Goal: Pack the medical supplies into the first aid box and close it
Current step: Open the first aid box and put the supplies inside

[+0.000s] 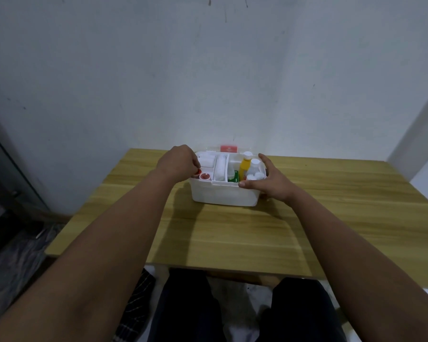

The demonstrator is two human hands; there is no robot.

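A white first aid box (223,195) stands open on the wooden table, its lid with a red label (228,148) tipped back toward the wall. Inside are white bandage rolls (206,160), a yellow bottle (244,167), white bottles (254,166), a green packet (234,176) and red-capped jars (204,176). My left hand (177,162) hovers over the box's left end, its curled fingers pinching a red-capped jar (197,172) at the front left compartment. My right hand (269,182) grips the box's right end, thumb along the front rim.
The wooden table (232,230) runs up to a white wall behind the box. My dark trousers show below the table's near edge. A dark floor and door frame lie to the left.
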